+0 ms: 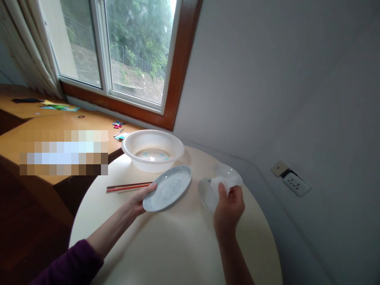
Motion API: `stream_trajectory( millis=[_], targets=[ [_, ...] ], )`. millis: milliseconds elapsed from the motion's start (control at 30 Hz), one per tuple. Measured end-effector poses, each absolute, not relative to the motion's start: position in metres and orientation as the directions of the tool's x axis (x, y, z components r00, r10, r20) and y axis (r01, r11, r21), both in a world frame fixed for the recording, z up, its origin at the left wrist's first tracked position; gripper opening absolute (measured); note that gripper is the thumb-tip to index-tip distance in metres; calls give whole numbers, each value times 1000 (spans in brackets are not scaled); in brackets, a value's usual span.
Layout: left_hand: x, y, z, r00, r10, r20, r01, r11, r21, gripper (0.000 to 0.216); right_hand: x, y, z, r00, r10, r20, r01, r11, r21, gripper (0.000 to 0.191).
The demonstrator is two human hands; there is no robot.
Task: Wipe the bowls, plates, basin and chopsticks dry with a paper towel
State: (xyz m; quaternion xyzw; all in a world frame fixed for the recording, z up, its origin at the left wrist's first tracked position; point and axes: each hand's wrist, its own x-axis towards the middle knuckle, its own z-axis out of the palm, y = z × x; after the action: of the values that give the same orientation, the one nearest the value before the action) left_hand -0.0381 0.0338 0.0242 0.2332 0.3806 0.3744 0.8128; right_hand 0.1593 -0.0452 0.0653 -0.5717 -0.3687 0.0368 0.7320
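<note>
My left hand (143, 198) grips the left rim of a pale grey-blue patterned plate (170, 187), tilted above the table with its upper face toward me. To the right, my right hand (229, 208) is closed on a crumpled white tissue or cloth (222, 183); which of the two I cannot tell. Behind and below that hand lie a white plate (206, 194), partly hidden, and a small white dish (227, 171). Several chopsticks (127, 187), reddish and dark, rest on the table left of the held plate, their right ends covered by it and my hand.
A white plastic basin (152, 148) with shallow liquid stands at the back of the round white table (178, 253). The wall with a power socket (297, 185) borders the right side. A wooden desk (97, 118) with small items sits at left, under the window.
</note>
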Motion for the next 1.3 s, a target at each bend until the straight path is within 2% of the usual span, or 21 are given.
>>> stream_trajectory(
  millis=[67,133,200,400,467,500,567,633,700,767,967,1100,1200,1300],
  targets=[
    [-27,37,20,462,780,-422,-442,615,653,28,136,-42,58,572,536,621,462,415,-784,18],
    [-19,39,14,513,771,-376,-460,617,639,26,115,-41,50,342,595,727,534,514,-672,11],
    [-14,41,8,548,765,-339,-473,617,628,26,103,-42,44,220,608,763,553,566,-611,11],
    [-19,45,10,542,760,-360,-516,639,571,30,120,-43,36,180,625,760,594,547,-591,10],
    [-21,46,14,464,787,-407,-570,617,543,30,130,-41,36,151,631,761,683,490,-542,11],
    [-21,46,16,414,803,-429,-595,595,540,29,133,-40,37,115,647,754,752,439,-491,19],
    [-19,45,18,334,832,-444,-621,548,560,28,134,-36,35,12,734,679,880,315,-356,36],
    [-16,42,18,304,857,-416,-617,510,599,27,128,-32,30,-84,858,506,944,231,-235,44],
    [-13,38,17,312,870,-381,-604,491,628,26,117,-26,22,-141,935,326,961,208,-180,47],
    [-11,34,17,338,872,-353,-599,489,634,25,105,-21,15,-183,953,240,961,224,-159,49],
    [-15,32,18,368,874,-318,-642,486,593,11,82,-19,22,-365,909,202,889,404,-214,47],
    [-21,33,24,323,890,-322,-630,456,629,13,87,-43,29,-450,884,125,846,467,-256,45],
    [-23,33,28,304,906,-296,-628,424,653,23,100,-58,23,-381,918,109,890,397,-224,50],
    [-22,33,27,315,910,-270,-628,413,660,26,112,-57,16,-208,968,141,957,232,-176,65]
  ],
)
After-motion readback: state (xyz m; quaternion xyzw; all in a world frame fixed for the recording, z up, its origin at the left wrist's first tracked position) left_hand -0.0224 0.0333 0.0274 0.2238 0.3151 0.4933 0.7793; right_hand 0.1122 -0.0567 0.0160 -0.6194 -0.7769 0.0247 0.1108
